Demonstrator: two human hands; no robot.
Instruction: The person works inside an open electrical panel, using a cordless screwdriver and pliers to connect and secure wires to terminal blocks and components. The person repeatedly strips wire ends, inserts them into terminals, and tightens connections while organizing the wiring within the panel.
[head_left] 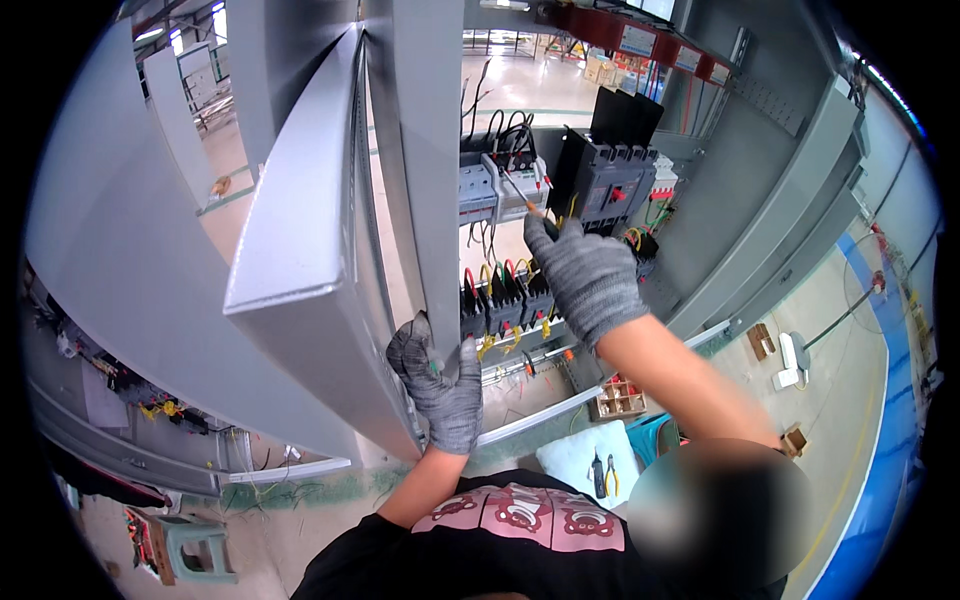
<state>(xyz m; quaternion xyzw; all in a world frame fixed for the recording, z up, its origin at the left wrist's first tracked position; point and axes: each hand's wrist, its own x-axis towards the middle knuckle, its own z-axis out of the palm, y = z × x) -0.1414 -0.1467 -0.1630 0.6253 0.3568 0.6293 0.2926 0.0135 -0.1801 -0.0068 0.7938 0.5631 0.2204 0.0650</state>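
My right hand (585, 275), in a grey knit glove, is closed round a screwdriver (533, 209). Its thin shaft points up and left at a grey modular device (510, 185) with black wires on top. My left hand (440, 390), gloved alike, is low beside the grey upright post (437, 200). Its fingers are curled and its thumb stands apart; a small pale green bit (435, 367) shows between them, too small to name. Right of the device sits a large dark breaker (610, 185) with a red part. Below are several black terminal blocks (505, 303) with coloured wires.
A grey cabinet door or panel (300, 230) stands at my left. Near my body, a pale cushion-like pad (590, 460) bears yellow-handled pliers (612, 475) and a dark tool. A divided carton (620, 400), a green stool (198, 548) and a fan (868, 285) stand around.
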